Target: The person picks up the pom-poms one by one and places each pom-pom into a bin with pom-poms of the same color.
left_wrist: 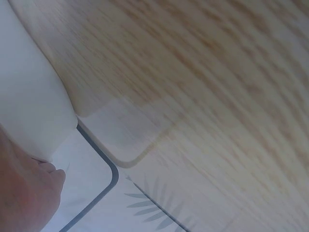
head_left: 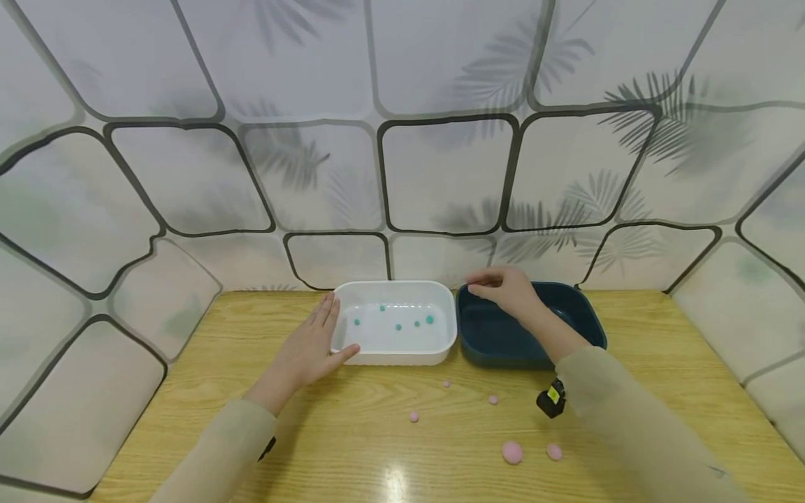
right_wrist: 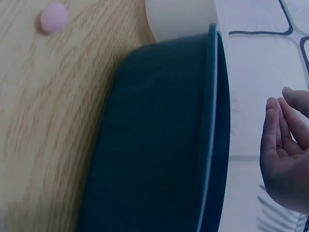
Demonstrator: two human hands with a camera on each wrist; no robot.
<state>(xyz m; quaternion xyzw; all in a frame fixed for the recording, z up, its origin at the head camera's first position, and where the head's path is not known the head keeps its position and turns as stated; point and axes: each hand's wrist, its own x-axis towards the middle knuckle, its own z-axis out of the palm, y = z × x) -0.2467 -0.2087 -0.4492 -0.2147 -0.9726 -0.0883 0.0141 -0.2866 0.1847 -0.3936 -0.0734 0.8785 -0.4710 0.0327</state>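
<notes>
"Why is the left hand (head_left: 308, 349) at the white tray (head_left: 393, 359)'s nine o'clock?"
"Probably steadying it, fingers straight, unclenched. Teal balls (head_left: 430, 320) lie inside; pink balls (head_left: 512, 453), toward five."
"And the right hand (head_left: 511, 292)?"
"Over the dark tray (head_left: 503, 342) at three; fingers bent thumbward, whether grasping anything I can't tell."

Left arm (head_left: 216, 447) reaches in from bottom left, left hand (head_left: 309, 351) back-up, fingers straight and together, thumb spread inward. Right arm (head_left: 648, 426) angles in from bottom right; right hand (head_left: 511, 292) has fingers bent, thumb tip near fingertips, contact unclear.
</notes>
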